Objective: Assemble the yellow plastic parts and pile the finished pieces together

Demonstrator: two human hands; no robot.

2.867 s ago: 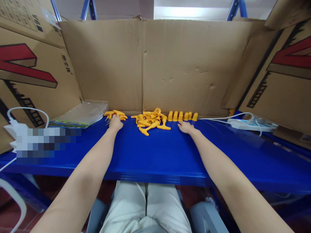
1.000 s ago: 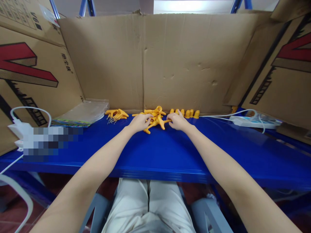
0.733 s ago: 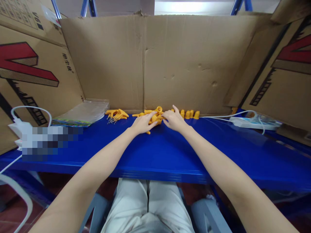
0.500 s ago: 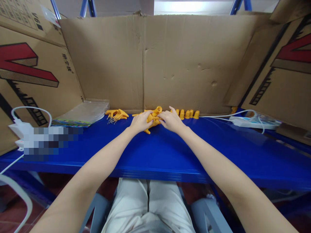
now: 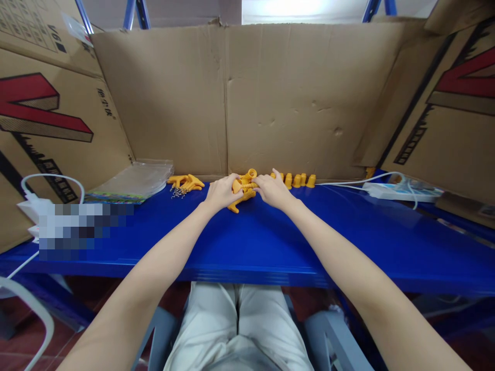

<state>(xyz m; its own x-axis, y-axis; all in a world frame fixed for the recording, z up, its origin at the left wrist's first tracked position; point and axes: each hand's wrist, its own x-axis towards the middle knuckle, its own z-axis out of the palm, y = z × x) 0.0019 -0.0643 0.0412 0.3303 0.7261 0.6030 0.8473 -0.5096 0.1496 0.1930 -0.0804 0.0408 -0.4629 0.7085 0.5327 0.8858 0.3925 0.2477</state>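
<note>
Both hands meet over a small cluster of yellow plastic parts at the back middle of the table. My left hand (image 5: pixel 221 192) closes its thumb and fingers on a yellow plastic part (image 5: pixel 237 188). From the other side, my right hand (image 5: pixel 273 190) pinches at the same cluster, its index finger raised; exactly what its fingertips hold is partly hidden. A yellow cup-shaped piece (image 5: pixel 251 174) with a round opening tilts up between the hands. Below them a yellow handle-like piece (image 5: pixel 233 207) lies on the blue table.
Yellow trigger-shaped parts (image 5: pixel 186 181) and small metal springs (image 5: pixel 178 192) lie to the left, beside clear plastic bags (image 5: pixel 135 178). Several yellow caps (image 5: pixel 297 181) line the back right. A power strip (image 5: pixel 402 191) with white cables sits farther right. Cardboard (image 5: pixel 294 98) walls the back.
A yellow end that stuck out left of my left hand no longer shows. Both hands stay at the cluster with only slight finger movement; the view has shifted a little.
</note>
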